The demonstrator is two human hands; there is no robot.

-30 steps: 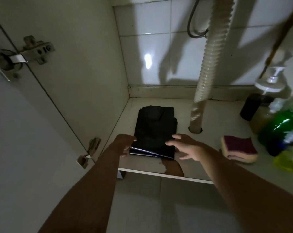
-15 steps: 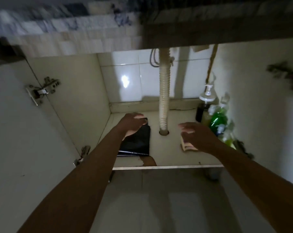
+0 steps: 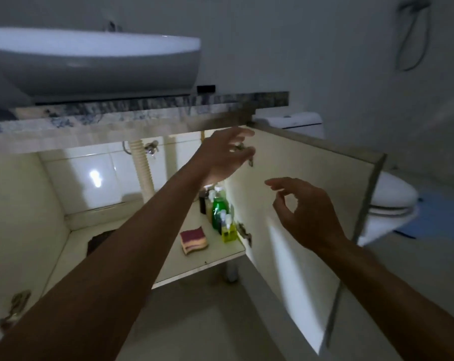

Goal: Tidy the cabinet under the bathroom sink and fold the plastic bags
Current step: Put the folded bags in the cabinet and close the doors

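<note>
cabinet (image 3: 222, 256) under wash basin (image 3: 90, 63) shown open, right door (image 3: 312, 162) swung outward. left hand (image 3: 224, 155) raised at upper hinge (image 3: 250, 160), fingers spread, nothing gripped; contact cannot be told. right hand (image 3: 309, 214) held apart before door panel, fingers loosely curved, nothing held. black plastic bags (image 3: 100, 239) located shelf left, mostly hidden behind left forearm. sponge (image 3: 193, 239) located beside green bottle (image 3: 218, 208).

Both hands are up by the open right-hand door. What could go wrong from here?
The left hand hovers by the upper hinge of the open door; fingers might get pinched if it swings. The yellow bottle stands close beside the lower hinge, so a closing door may tip it.
</note>
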